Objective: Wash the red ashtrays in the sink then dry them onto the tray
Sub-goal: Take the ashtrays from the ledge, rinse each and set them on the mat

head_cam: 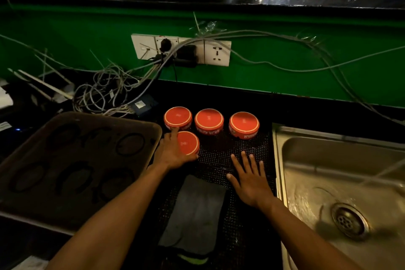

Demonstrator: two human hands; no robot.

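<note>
On mat — nearest ashtray (188, 143) under left hand (173, 152) fingers.

Ashtrays (209, 123) — white lettering, seemingly upside-down, unreadable.

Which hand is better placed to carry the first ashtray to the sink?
Left. The left hand already grips the nearest ashtray. The right hand lies flat, empty, beside the sink.

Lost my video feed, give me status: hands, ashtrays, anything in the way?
Left hand grips the nearest ashtray; right hand open, flat on the mat. Three other ashtrays upside down behind. Nothing blocking the sink.
</note>
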